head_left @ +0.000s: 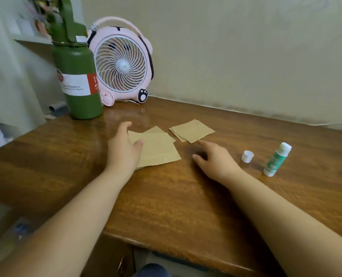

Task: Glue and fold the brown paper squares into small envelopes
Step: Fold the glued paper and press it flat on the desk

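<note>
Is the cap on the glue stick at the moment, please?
No, the white cap stands on the table beside the glue stick, which lies uncapped.

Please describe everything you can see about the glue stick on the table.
The glue stick is a small tube with a green body, a white base and a white top end. It looks like plastic. It is open: its white cap stands apart on the table, to its left. The stick lies tilted, with its base nearer the person and its top end pointing away. It is to the right of the right hand. Nothing touches it except the wooden table; neither hand holds it.
</note>
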